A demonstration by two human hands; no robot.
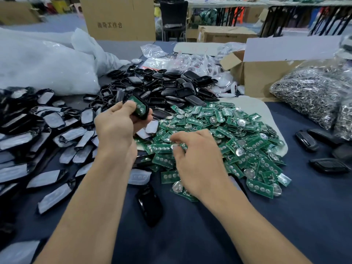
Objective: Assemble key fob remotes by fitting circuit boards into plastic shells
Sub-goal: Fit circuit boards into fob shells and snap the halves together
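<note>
Left hand (116, 124) grips one black shell (143, 111) with one green circuit board (137, 107) seated in it, raised at eleven o'clock of the board heap (238, 134), whose boards are too many to count. Right hand (196, 155) rests curled on the heap's nine o'clock edge, and its fingers hide whether it pinches a board. One black fob (150, 204) lies on the blue table (190, 235) at six o'clock of both hands.

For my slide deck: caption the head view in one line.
Mid-assembly: left hand holds a shell with a board inside; right hand picks at the board pile.
</note>
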